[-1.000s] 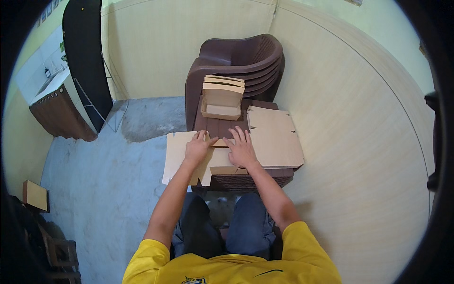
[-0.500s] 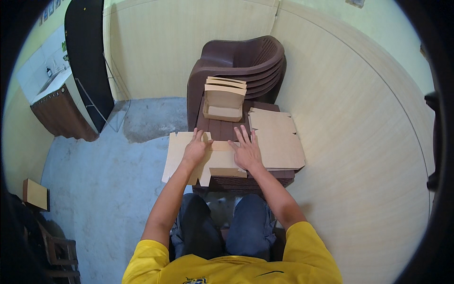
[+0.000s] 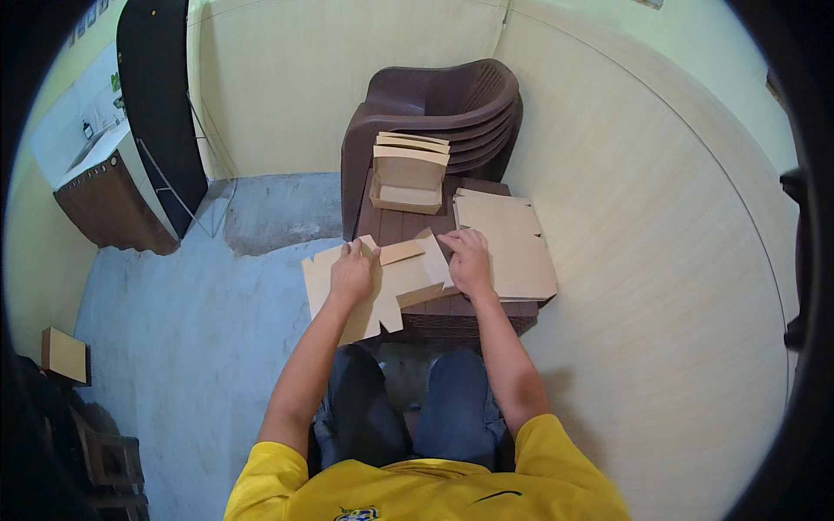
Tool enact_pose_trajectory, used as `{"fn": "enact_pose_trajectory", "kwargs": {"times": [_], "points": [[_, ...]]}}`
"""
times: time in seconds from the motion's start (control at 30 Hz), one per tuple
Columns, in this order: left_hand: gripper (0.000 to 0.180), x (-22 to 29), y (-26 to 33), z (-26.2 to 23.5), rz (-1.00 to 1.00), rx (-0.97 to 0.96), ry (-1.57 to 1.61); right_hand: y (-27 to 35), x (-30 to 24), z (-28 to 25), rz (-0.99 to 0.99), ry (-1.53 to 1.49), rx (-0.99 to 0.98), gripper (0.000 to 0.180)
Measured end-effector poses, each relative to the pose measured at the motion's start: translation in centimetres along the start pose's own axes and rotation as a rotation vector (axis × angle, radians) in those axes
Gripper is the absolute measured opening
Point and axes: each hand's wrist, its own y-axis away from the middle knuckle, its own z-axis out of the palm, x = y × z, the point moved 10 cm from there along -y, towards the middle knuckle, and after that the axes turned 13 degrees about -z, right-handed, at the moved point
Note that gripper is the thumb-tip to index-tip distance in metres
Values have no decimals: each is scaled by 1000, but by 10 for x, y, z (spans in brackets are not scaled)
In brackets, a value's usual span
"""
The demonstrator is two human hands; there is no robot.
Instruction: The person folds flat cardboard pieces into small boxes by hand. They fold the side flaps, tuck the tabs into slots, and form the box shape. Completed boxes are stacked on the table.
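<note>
A partly folded brown cardboard box [image 3: 411, 280] lies slanted across the near part of a brown slatted table [image 3: 391, 227]. Its left portion is still flat, with notched edges. Folded walls stand along the far and near sides of its right portion. My left hand [image 3: 352, 273] grips the box near its far left edge, fingers bent. With its fingers pinched together, my right hand [image 3: 470, 260] holds the raised flap at the box's right end. The fingertips of this hand are partly hidden by the cardboard.
Flat cardboard blanks [image 3: 508, 239] are stacked at the table's right. Several folded boxes [image 3: 408, 174] sit nested at the far end, before stacked brown plastic chairs [image 3: 434, 108]. A wall [image 3: 643, 286] curves along the right. Another box [image 3: 65, 354] stands at the far left.
The box has turned, its right end now farther away. My right hand has closed from spread fingers onto the right flap, which has come up. My left hand's fingers have bent in.
</note>
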Motion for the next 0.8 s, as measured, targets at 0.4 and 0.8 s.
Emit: {"fn": "enact_pose_trajectory", "kwargs": {"times": [0.4,0.8], "points": [[54,6,23,-24,-182,-70,-255,69,-54,0,42,97,115,56],[26,-12,2,-24,-219,105,-80,65,-40,0,176,152,257,46]]}}
